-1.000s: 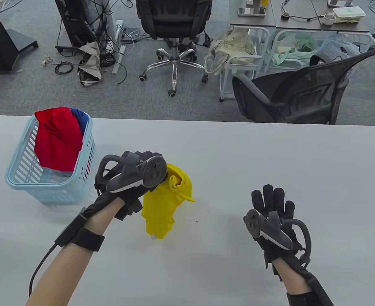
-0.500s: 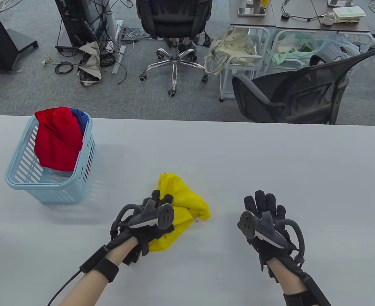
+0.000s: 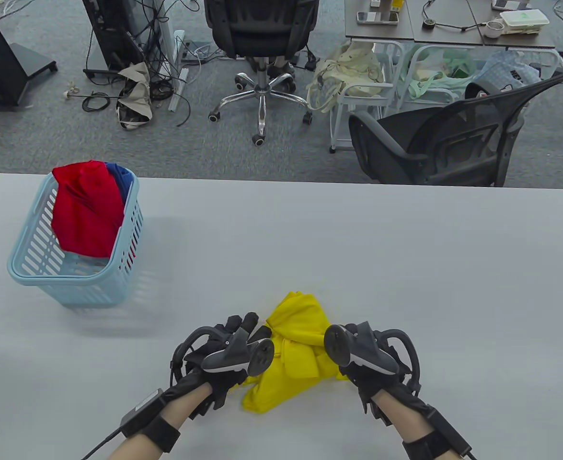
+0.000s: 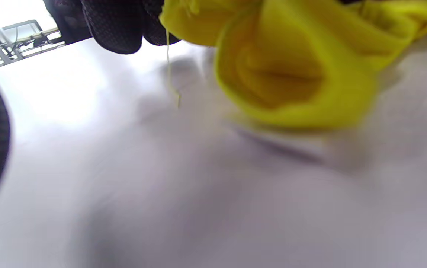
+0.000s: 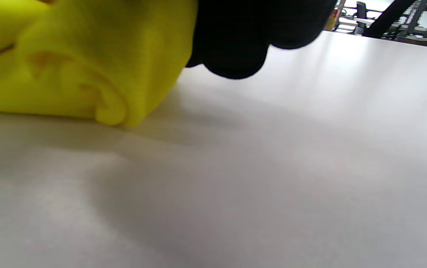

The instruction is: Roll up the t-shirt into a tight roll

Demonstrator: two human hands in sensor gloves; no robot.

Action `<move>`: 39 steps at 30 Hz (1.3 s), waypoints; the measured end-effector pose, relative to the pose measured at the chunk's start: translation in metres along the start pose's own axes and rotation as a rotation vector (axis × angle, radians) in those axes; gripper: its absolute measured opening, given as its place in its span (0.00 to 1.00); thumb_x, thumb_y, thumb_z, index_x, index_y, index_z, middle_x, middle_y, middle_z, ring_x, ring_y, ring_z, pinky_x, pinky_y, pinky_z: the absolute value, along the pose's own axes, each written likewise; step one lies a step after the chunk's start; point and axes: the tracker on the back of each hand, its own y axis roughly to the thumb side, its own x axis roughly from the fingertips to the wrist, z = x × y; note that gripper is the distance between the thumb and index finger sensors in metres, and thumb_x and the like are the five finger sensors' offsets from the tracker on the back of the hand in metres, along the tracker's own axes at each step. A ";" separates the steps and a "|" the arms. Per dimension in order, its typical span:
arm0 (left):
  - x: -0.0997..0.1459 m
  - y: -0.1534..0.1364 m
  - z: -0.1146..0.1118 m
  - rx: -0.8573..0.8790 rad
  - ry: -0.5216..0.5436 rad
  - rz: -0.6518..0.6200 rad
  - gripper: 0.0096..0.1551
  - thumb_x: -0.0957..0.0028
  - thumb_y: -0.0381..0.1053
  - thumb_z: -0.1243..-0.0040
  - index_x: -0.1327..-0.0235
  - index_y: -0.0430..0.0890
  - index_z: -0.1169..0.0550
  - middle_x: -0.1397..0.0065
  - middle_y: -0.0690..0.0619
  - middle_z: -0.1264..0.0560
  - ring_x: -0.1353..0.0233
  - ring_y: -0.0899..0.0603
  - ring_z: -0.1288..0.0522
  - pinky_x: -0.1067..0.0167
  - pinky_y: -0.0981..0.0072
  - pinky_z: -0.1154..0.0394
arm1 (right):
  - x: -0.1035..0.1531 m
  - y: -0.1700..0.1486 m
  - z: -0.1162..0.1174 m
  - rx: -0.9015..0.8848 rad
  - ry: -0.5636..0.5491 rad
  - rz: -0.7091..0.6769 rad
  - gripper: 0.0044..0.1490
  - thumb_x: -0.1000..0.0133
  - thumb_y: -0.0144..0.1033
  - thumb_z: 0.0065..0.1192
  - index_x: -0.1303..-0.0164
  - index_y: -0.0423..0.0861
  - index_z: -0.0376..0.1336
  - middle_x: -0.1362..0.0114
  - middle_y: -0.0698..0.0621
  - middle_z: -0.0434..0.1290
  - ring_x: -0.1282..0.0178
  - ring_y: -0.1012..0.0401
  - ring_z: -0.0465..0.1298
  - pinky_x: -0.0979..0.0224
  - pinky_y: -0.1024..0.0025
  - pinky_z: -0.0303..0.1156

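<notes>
From the table view, our left hand [image 3: 228, 354] and right hand [image 3: 362, 359] flank the crumpled yellow t-shirt [image 3: 295, 354] at the near edge of the table [image 3: 406, 268], so we judge rolling has not begun and the shirt must first be spread flat; the blue basket [image 3: 32, 273] of red and blue clothes stands well apart, not in the way. In the left wrist view our fingers [image 4: 116, 26] pinch a fold. In the right wrist view our fingers [image 5: 236, 44] touch the cloth, though we cannot tell if they grip it.

left hand [image 3: 231, 352]: low, fingers curled | right hand [image 3: 365, 357]: low, fingers hidden
</notes>
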 end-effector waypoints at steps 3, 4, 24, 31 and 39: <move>0.002 -0.004 -0.003 0.071 0.011 0.020 0.37 0.41 0.59 0.55 0.17 0.57 0.46 0.10 0.40 0.49 0.16 0.27 0.43 0.26 0.34 0.36 | -0.008 -0.026 0.004 0.031 -0.010 0.199 0.28 0.31 0.46 0.52 0.22 0.47 0.60 0.36 0.53 0.75 0.46 0.61 0.80 0.37 0.56 0.73; 0.002 -0.005 -0.003 0.043 0.013 0.031 0.37 0.41 0.59 0.56 0.17 0.57 0.46 0.10 0.40 0.49 0.16 0.27 0.42 0.26 0.34 0.36 | -0.010 -0.034 0.006 0.085 -0.016 0.278 0.28 0.31 0.45 0.53 0.23 0.47 0.60 0.37 0.53 0.76 0.47 0.61 0.80 0.37 0.56 0.73; 0.002 -0.017 -0.006 -0.100 0.037 0.081 0.38 0.43 0.66 0.63 0.20 0.53 0.42 0.10 0.40 0.50 0.15 0.28 0.46 0.24 0.35 0.37 | 0.002 0.024 -0.001 -0.046 -0.006 -0.122 0.24 0.31 0.44 0.51 0.26 0.51 0.59 0.22 0.48 0.63 0.30 0.54 0.71 0.26 0.50 0.64; 0.002 -0.079 -0.013 -0.114 -0.017 0.327 0.35 0.43 0.64 0.58 0.20 0.58 0.37 0.10 0.40 0.47 0.15 0.28 0.44 0.25 0.35 0.37 | 0.005 -0.119 -0.010 -0.107 -0.075 0.421 0.24 0.32 0.43 0.51 0.26 0.49 0.60 0.22 0.46 0.63 0.30 0.52 0.71 0.27 0.49 0.64; 0.031 -0.088 0.021 0.172 0.189 0.354 0.39 0.38 0.56 0.60 0.15 0.53 0.53 0.10 0.36 0.53 0.15 0.27 0.45 0.24 0.34 0.39 | 0.011 -0.120 -0.017 -0.114 -0.105 0.415 0.38 0.29 0.44 0.41 0.11 0.44 0.42 0.10 0.37 0.39 0.11 0.36 0.46 0.20 0.35 0.47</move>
